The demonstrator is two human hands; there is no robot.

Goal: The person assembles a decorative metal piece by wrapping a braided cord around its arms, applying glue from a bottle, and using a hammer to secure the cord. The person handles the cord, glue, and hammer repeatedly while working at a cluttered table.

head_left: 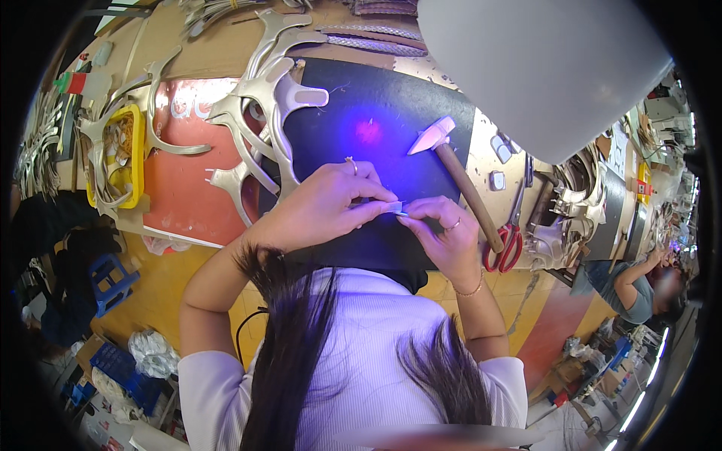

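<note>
Both hands meet over the near part of a black mat (338,128). Between the thumb and fingertips of my left hand (335,201) is a small pale, flat piece (394,207). My right hand (447,231) pinches at the other side of the same piece, its fingertips close to the left ones. What the piece is made of is too small to make out. Right of the hands lies a hammer (468,180) with a wooden handle. Beside it are red-handled scissors (511,244), blades pointing away. Pale metallic curved straps (274,113) lie in a stack left of the mat.
A yellow basket (138,161) stands on the left, near a red board (184,188). Braided strips (368,37) lie at the back. A large white lamp-like cover (541,68) hangs over the right. More straps (560,210) are piled at right; a person (635,286) sits beyond.
</note>
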